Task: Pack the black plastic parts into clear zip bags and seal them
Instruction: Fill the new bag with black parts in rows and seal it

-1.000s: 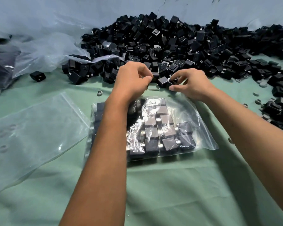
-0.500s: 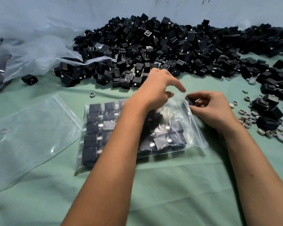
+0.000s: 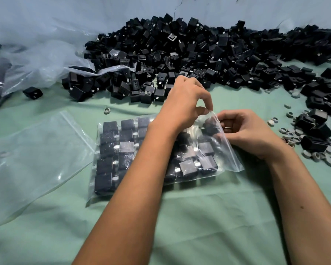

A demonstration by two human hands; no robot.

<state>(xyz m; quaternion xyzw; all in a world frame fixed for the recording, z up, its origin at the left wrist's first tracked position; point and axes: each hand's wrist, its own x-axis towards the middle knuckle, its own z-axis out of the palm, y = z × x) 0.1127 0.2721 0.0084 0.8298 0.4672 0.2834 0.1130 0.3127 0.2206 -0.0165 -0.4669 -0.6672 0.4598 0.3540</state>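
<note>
One bag nearly full, mouth held open.
Left hand (image 3: 182, 104) pinches the upper lip of the zip bag (image 3: 227, 155) on the green cloth (image 3: 199, 217); right hand (image 3: 245, 131) curls at the opening, apparently slipping in a black part (image 3: 210, 125). Next: release it, then press the zip closed.

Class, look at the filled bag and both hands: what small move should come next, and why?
Probably slip the black part into the filled bag. The left hand pinches its open lip up, and the right hand holds a part at the mouth; sealing looks not yet started.
</note>
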